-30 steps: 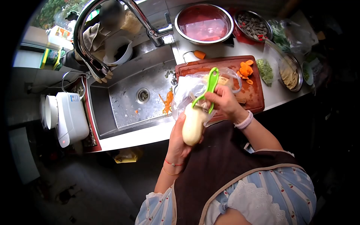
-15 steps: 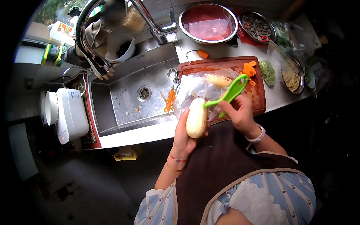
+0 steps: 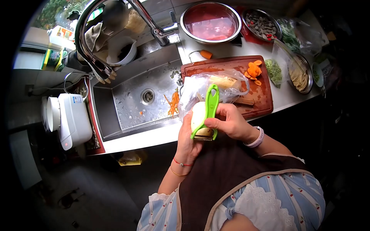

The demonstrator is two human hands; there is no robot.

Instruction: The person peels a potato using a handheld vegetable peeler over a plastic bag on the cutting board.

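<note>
My left hand [image 3: 186, 138] is wrapped round a pale peeled vegetable [image 3: 198, 114], held upright over the counter's front edge. A green peeler [image 3: 211, 104] is gripped in my right hand [image 3: 231, 123], its blade end lying across the vegetable's lower end. Just behind both hands, a clear plastic bag [image 3: 192, 89] with another pale vegetable [image 3: 223, 81] in it rests on the brown cutting board [image 3: 258, 104]. Cut orange pieces [image 3: 253, 71] sit at the board's right side.
Left of the board is a steel sink [image 3: 131, 104] with orange peelings [image 3: 173, 103] and a tall faucet [image 3: 146, 19]. Behind stands a steel bowl of reddish water [image 3: 210, 23]. More bowls and bags line the right. A white appliance [image 3: 73, 119] is at the left.
The peeler has swung from the vegetable's right side to its lower end, with its handle now pointing up. My right hand has moved left, closer to my left hand.
</note>
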